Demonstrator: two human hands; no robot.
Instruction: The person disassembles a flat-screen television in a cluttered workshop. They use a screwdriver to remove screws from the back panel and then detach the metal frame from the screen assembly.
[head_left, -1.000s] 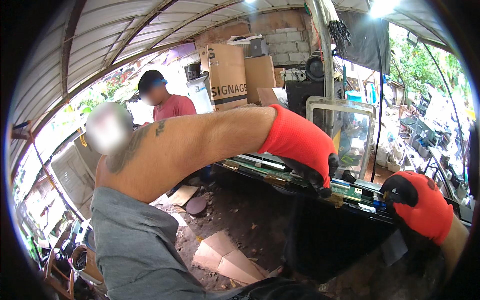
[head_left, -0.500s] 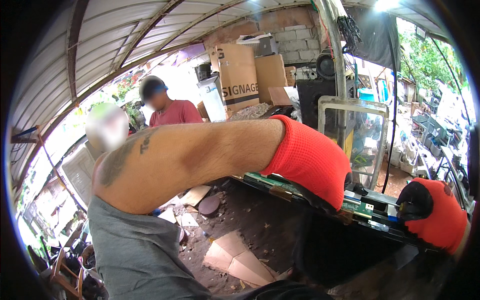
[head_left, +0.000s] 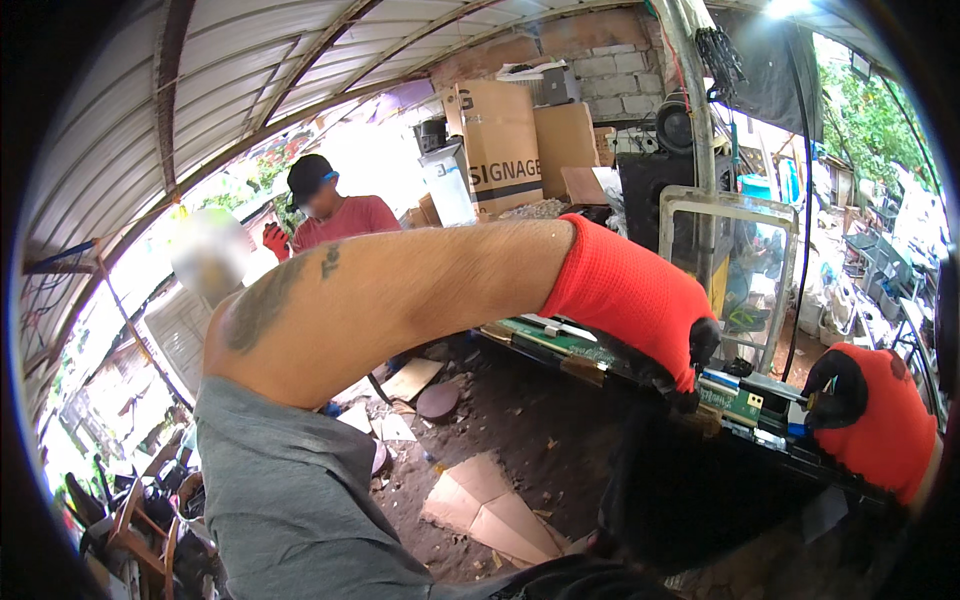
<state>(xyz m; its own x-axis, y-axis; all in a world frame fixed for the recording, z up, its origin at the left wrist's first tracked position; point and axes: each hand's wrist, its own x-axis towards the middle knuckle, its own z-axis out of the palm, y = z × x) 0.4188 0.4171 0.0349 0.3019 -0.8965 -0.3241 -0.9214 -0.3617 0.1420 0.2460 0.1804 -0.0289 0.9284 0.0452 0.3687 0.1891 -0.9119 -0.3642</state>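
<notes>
My left hand [head_left: 655,325], in a red glove with black-coated fingers, reaches across to a long green circuit board [head_left: 735,400]. The board runs along the edge of a large dark flat panel [head_left: 700,490]. The left fingers are curled down onto that edge and partly hidden by the cuff and palm. At the panel's right end is my right hand [head_left: 870,410], gloved alike, its thumb and fingers closed on a thin rod-like tool [head_left: 780,388] over the board. A small blue piece [head_left: 797,430] shows just below those fingers.
Flattened cardboard [head_left: 495,510] and a round brown disc [head_left: 437,402] lie on the dirt floor. A co-worker in a red shirt [head_left: 350,218] stands at back left. Large cardboard boxes [head_left: 495,150], a metal post [head_left: 703,150] and a clear-paned frame [head_left: 735,200] stand beyond.
The whole view has shifted slightly right and down. My left fingertips have moved a little on the board, showing more of its left part. A co-worker's red-gloved hand has come into view.
</notes>
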